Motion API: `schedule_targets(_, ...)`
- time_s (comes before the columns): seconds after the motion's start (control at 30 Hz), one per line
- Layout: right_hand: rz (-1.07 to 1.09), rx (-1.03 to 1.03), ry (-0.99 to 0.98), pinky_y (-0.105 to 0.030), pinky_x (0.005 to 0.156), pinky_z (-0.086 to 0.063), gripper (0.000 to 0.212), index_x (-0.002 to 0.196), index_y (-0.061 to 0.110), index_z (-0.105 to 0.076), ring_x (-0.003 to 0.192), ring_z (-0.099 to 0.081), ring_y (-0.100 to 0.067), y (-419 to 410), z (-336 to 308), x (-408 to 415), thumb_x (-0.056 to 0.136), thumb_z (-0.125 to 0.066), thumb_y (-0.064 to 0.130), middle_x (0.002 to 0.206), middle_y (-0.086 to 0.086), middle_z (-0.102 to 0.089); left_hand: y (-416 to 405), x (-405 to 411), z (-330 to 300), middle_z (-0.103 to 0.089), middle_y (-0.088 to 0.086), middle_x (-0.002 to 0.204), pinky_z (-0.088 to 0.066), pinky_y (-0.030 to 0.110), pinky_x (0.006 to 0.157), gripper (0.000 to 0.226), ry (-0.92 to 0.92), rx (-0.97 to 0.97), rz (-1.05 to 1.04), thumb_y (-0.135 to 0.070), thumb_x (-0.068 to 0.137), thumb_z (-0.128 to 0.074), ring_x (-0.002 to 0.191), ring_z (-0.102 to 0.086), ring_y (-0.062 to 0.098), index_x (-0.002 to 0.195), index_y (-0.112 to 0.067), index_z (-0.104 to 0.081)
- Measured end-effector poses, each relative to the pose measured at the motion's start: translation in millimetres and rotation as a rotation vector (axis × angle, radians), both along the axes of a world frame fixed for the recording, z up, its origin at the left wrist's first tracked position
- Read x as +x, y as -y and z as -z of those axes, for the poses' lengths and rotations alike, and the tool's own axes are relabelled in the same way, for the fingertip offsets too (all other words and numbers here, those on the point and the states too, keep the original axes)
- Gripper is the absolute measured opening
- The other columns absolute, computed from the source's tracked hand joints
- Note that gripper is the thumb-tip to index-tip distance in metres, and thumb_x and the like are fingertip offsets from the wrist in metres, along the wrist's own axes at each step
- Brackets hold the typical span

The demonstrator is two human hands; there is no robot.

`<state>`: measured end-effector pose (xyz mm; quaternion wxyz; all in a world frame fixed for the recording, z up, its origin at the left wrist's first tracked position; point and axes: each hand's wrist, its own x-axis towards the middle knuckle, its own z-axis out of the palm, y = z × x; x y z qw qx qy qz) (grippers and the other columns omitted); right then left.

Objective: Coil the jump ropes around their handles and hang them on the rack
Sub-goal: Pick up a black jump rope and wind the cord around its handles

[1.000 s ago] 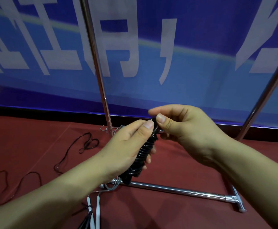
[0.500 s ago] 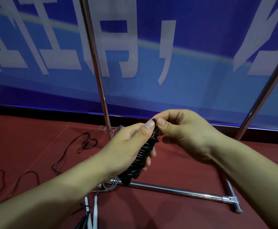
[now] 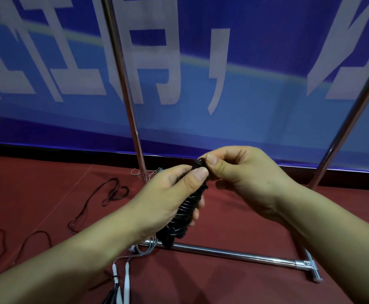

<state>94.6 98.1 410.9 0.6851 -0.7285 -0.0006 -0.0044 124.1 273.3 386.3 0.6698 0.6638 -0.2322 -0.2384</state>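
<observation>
Rope bundle point(image 3: 187, 210), black, coiled round its handles, centre frame: we grip it in left hand point(image 3: 165, 200); right hand point(image 3: 243, 178) now pinches its top end at 12 o'clock, having closed in. Coiling looks near done; rack point(image 3: 229, 253) behind, hanging pending.

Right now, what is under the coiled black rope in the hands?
Below the coiled black rope lie the rack's bottom bar, a grey cord and red floor. The left hand hides its handles.

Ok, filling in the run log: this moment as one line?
left hand grips coiled black rope | right hand pinches its top end | rack behind, nothing hung in view
</observation>
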Motion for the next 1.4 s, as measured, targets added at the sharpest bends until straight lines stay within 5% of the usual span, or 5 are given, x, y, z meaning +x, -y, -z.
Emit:
schedule_targets(0.27, 0.024, 0.021, -0.052, -0.026, 0.056, -0.045, 0.032, 0.066, 0.014, -0.069, 0.059, -0.058, -0.016, 9, -14, -8, 0.071, -0.071, 0.045, 0.068, -0.005, -0.064, 0, 7, 2, -0.063, 0.007, 0.071, -0.050, 0.034, 0.055, 0.032, 0.092, 0.009, -0.057, -0.054, 0.074, -0.071, 0.060, -0.060, 0.022, 0.090, -0.027, -0.067)
schedule_targets(0.5, -0.013, -0.143, -0.297, -0.026, 0.051, -0.041, 0.041, 0.077, 0.010, -0.067, 0.050, -0.055, -0.014, 11, -24, -14, 0.075, -0.071, 0.051, 0.065, -0.007, -0.064, 1, 8, 0, -0.064, -0.001, 0.068, -0.049, 0.032, 0.055, 0.046, 0.180, 0.045, -0.178, -0.061, 0.073, -0.071, 0.061, -0.062, 0.019, 0.099, -0.024, -0.064)
schedule_targets(0.7, -0.058, -0.011, -0.385, -0.019, 0.046, -0.045, 0.018, 0.076, 0.008, -0.069, 0.048, -0.055, -0.010, 9, -20, -14, 0.086, -0.072, 0.023, 0.063, -0.007, -0.064, 1, 8, 1, -0.061, -0.004, 0.062, -0.046, 0.027, 0.049, 0.045, 0.240, 0.091, -0.218, -0.063, 0.077, -0.070, 0.059, -0.060, 0.016, 0.099, -0.024, -0.062)
schedule_targets(1.0, 0.019, -0.130, 0.020, -0.025, 0.063, -0.050, 0.011, 0.080, 0.008, -0.070, 0.062, -0.060, -0.015, 6, -15, -14, 0.090, -0.067, 0.003, 0.064, -0.005, -0.065, 1, -3, 0, -0.063, 0.011, 0.075, -0.053, 0.032, 0.055, 0.062, -0.098, 0.138, -0.009, -0.062, 0.078, -0.053, 0.058, -0.059, 0.021, 0.105, -0.005, -0.057)
schedule_targets(1.4, 0.073, -0.088, 0.004, -0.023, 0.059, -0.048, 0.006, 0.080, 0.008, -0.075, 0.059, -0.057, -0.013, -3, -6, -10, 0.085, -0.076, 0.012, 0.064, -0.008, -0.066, -3, 0, -7, -0.061, 0.009, 0.072, -0.052, 0.032, 0.053, 0.047, -0.077, 0.101, 0.026, -0.048, 0.090, -0.067, 0.055, -0.057, 0.017, 0.107, -0.006, -0.056)
